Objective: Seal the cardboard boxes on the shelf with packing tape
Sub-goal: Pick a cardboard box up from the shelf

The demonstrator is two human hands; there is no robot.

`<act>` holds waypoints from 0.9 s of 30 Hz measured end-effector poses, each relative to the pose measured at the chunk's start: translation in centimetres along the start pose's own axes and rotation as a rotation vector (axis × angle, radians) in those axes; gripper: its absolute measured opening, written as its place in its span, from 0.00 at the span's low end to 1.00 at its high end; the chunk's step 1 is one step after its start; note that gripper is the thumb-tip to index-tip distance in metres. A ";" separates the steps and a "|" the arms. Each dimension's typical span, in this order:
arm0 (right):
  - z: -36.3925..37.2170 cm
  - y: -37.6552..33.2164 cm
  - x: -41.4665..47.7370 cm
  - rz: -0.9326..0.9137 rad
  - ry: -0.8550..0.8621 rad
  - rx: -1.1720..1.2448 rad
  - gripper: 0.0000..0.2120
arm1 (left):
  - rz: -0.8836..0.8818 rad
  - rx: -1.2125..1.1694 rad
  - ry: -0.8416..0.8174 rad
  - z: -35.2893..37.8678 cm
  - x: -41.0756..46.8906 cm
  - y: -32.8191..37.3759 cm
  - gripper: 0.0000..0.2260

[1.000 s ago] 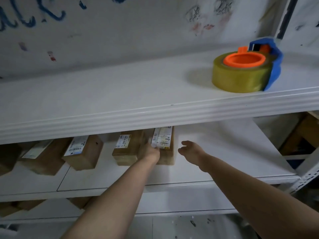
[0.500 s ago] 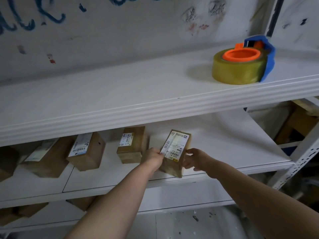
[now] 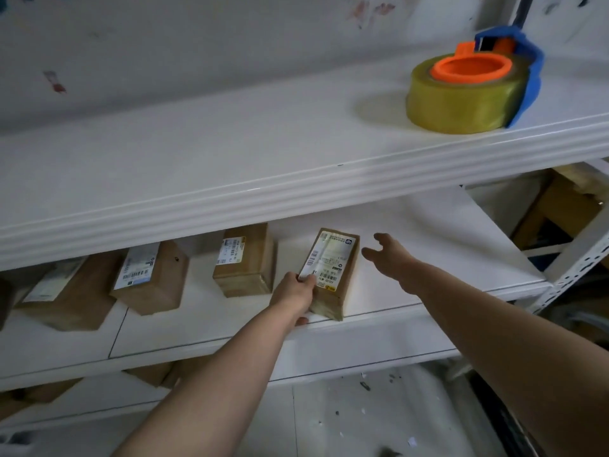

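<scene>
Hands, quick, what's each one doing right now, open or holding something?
Left hand: holds the near end of the brown cardboard box with the white label.
Right hand: open, empty, beside that box.

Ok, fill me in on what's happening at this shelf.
A person's left hand grips the near end of a labelled cardboard box on the middle shelf. The right hand hovers open beside it, not touching. The tape roll sits untouched on the top shelf. More boxes lie to the left.
</scene>
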State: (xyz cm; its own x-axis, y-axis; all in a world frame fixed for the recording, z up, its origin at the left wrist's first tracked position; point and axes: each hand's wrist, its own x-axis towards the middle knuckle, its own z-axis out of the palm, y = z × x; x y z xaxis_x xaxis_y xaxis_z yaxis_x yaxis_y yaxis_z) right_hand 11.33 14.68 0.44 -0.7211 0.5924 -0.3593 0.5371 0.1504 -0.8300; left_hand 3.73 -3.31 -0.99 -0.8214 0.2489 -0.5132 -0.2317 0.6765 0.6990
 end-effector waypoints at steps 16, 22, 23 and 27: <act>-3.4 2.0 2.0 -0.036 -0.316 0.173 0.13 | -0.095 -0.368 0.155 0.9 0.6 1.0 0.11; -4.5 3.6 1.4 0.006 -0.328 0.427 0.16 | 0.133 -0.525 0.161 1.9 -0.6 1.1 0.04; -4.4 4.0 1.5 0.018 -0.309 0.435 0.15 | 0.126 -0.556 0.166 2.1 -0.6 1.0 0.05; -3.8 5.8 2.1 0.107 -0.350 0.514 0.24 | 0.148 -0.549 0.218 2.6 -0.9 0.9 0.12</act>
State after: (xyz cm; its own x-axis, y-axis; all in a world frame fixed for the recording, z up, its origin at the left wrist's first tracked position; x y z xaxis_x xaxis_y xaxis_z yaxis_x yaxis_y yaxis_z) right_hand 14.57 19.87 -3.49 -0.8223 0.2757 -0.4977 0.3981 -0.3461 -0.8495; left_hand 5.57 -1.10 -1.21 -0.9397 0.1261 -0.3178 -0.2943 0.1748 0.9396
